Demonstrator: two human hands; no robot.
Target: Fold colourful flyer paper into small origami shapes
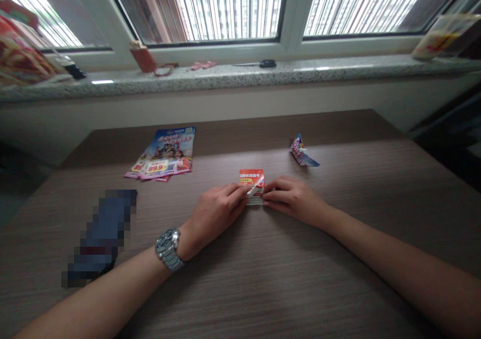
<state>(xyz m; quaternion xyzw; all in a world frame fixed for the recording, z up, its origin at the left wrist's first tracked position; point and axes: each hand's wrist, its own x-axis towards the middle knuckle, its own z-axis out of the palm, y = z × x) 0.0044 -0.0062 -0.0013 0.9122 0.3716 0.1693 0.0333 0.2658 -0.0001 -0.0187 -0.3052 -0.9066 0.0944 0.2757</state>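
Observation:
A small folded paper (252, 176), printed red and white, lies on the wooden table (240, 279) between my hands. My left hand (220, 206), with a metal watch on its wrist, has its fingers together on the paper's left side. On the right edge, the fingertips of my right hand (296, 198) pinch the same paper. Further back to the right sits a folded paper shape (302, 152) with pointed ends, printed blue and pink. The undersides of my fingers are hidden.
A stack of printed flyers (169, 153) lies at the back left. Nearer, a blurred-out dark flat object (101, 236) rests beside my left forearm. On the stone windowsill (210, 80) are scissors (266, 63), a red box (143, 58) and pink scraps (203, 65).

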